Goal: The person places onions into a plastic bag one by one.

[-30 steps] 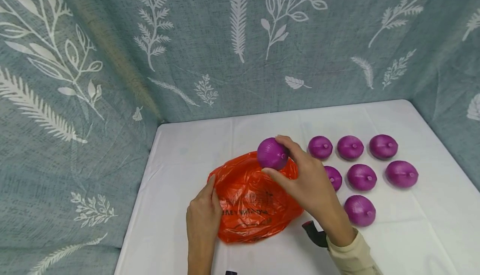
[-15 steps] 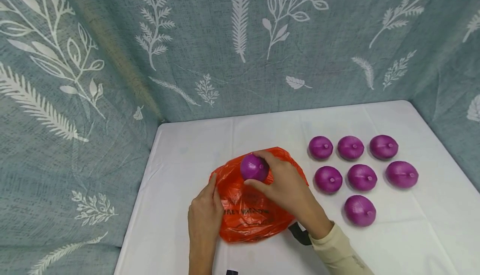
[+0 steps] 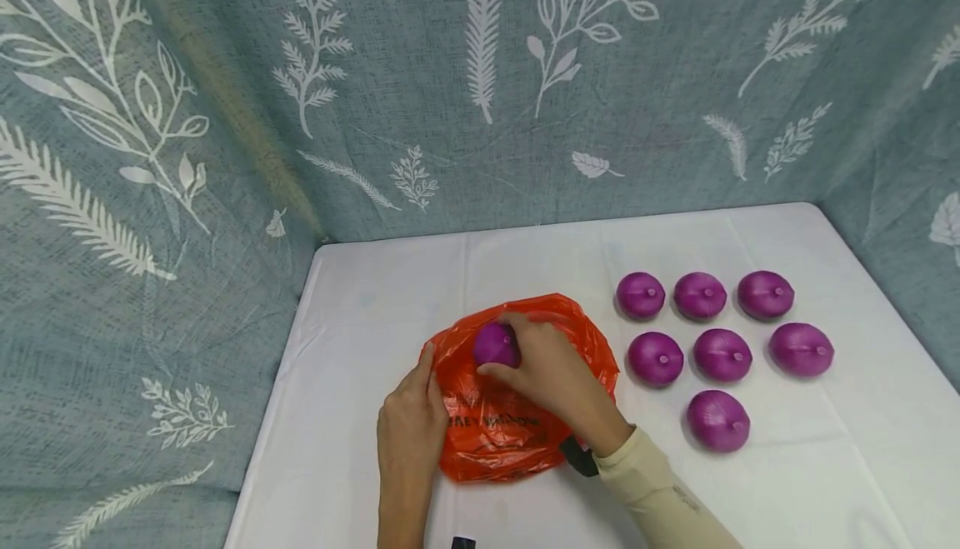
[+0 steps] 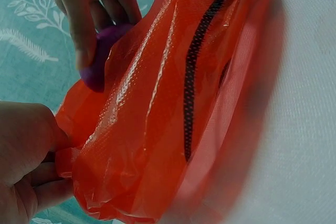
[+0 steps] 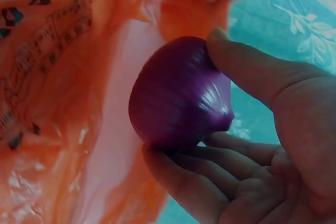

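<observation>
The right hand grips a smooth, ribbed purple onion between thumb and fingers at the mouth of the crinkled, translucent orange plastic bag, whose rim the left hand pinches. The onion is not yet released inside. Seven more glossy purple onions lie in rows on the white cloth-covered tabletop, still unbagged.

bag: thin orange plastic, glossy, crinkled, translucent | onion: purple, smooth, faint ribbing, dull sheen | desk: white cloth, matt, creased | backdrop behind bag: coarse woven fabric, matt
</observation>
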The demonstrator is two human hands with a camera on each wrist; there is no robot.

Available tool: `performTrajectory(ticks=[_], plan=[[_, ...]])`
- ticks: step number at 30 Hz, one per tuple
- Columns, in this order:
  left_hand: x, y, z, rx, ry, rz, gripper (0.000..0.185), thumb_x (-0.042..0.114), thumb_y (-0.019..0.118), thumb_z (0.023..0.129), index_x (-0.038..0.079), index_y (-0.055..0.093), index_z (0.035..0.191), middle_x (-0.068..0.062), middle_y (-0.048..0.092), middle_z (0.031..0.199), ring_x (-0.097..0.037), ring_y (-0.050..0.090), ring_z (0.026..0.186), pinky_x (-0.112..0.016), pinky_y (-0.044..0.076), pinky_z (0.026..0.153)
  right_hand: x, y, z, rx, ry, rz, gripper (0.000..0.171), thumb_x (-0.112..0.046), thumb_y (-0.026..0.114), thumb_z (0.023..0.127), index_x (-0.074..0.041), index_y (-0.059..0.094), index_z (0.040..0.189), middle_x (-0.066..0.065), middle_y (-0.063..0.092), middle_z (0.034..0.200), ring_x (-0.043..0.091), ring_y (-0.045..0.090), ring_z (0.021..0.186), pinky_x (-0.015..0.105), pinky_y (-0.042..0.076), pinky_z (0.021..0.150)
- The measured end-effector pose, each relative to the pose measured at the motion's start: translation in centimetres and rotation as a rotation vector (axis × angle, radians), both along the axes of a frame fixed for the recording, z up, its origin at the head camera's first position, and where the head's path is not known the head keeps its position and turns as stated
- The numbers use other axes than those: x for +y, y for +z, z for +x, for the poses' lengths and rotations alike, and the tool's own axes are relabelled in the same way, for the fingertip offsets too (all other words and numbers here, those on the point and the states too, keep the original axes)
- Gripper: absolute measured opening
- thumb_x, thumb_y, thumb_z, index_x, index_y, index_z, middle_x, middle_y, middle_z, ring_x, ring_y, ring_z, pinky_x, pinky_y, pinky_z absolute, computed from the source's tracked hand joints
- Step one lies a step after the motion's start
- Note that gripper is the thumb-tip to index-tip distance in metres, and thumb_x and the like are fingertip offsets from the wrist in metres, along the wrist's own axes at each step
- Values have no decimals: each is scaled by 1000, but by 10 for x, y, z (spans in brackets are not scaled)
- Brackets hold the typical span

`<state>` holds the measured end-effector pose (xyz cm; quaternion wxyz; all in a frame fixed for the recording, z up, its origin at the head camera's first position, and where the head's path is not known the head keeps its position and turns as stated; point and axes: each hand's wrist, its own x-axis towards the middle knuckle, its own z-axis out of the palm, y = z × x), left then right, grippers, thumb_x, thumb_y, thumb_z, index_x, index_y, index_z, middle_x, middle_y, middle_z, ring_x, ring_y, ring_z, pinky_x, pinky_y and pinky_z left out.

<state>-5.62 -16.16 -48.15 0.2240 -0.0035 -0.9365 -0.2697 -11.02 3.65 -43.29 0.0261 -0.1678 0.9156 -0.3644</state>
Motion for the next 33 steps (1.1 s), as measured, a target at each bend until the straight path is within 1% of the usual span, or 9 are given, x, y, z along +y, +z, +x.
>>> performTrajectory(ticks=[7, 12, 16, 18, 21, 25, 28, 31, 33], plan=[[-1, 2, -1, -9, -16, 8, 40, 2, 65, 101, 0, 66, 141, -26, 77, 111, -40, 78, 87, -48, 65, 73, -13, -11, -4, -11, -13, 6, 67, -38, 89, 88, -1, 60, 136, 9, 75, 100, 16, 73, 84, 31, 64, 73], [-1, 3, -1, -37, -27, 17, 41, 3, 65, 102, 1, 66, 142, -25, 76, 115, -41, 78, 93, -49, 64, 77, -22, -16, -2, -37, -43, 1, 66, -37, 88, 88, -3, 60, 136, 9, 75, 101, 17, 72, 84, 31, 63, 73], [0, 4, -1, -50, -26, 20, 41, 4, 66, 102, 1, 66, 142, -25, 76, 117, -41, 77, 97, -49, 64, 80, -27, -19, -3, -56, -44, 16, 66, -39, 87, 89, -2, 59, 137, 9, 75, 102, 16, 72, 83, 31, 64, 73], [0, 3, -2, -48, -29, 21, 41, 4, 66, 102, 1, 66, 142, -25, 76, 117, -41, 77, 97, -49, 64, 81, -29, -21, -4, -70, -37, 9, 65, -38, 86, 89, -2, 60, 136, 9, 74, 102, 16, 71, 83, 31, 64, 73], [-1, 2, -2, -34, -40, 24, 40, 3, 66, 101, 1, 67, 141, -24, 76, 116, -40, 77, 97, -48, 64, 80, -32, -26, -5, -82, -28, -24, 58, -34, 87, 90, -3, 61, 132, 9, 74, 102, 16, 70, 84, 31, 64, 73], [-2, 0, -1, -7, -52, 25, 39, 0, 66, 100, 0, 68, 139, -25, 77, 112, -38, 78, 92, -48, 65, 75, -35, -33, -6, -94, -25, -79, 54, -27, 87, 89, -4, 61, 129, 10, 73, 103, 17, 70, 85, 34, 64, 75], [-2, -1, -1, 0, -57, 26, 39, -1, 67, 100, 0, 68, 139, -25, 77, 111, -36, 78, 86, -46, 65, 71, -36, -37, -7, -84, -30, -93, 53, -25, 88, 88, -5, 61, 129, 10, 73, 105, 17, 69, 87, 35, 65, 78], [-2, -2, -1, -14, -61, 32, 39, 0, 67, 100, 0, 68, 139, -25, 77, 112, -32, 77, 81, -43, 65, 68, -39, -43, -8, -58, -39, -93, 52, -26, 88, 87, -6, 61, 127, 9, 73, 103, 17, 68, 85, 34, 64, 78], [-2, -2, 0, -27, -61, 36, 39, 2, 67, 101, 1, 68, 140, -25, 76, 113, -30, 76, 79, -41, 65, 67, -40, -46, -8, -44, -47, -94, 52, -27, 88, 86, -7, 61, 125, 8, 73, 102, 16, 67, 84, 31, 64, 77]])
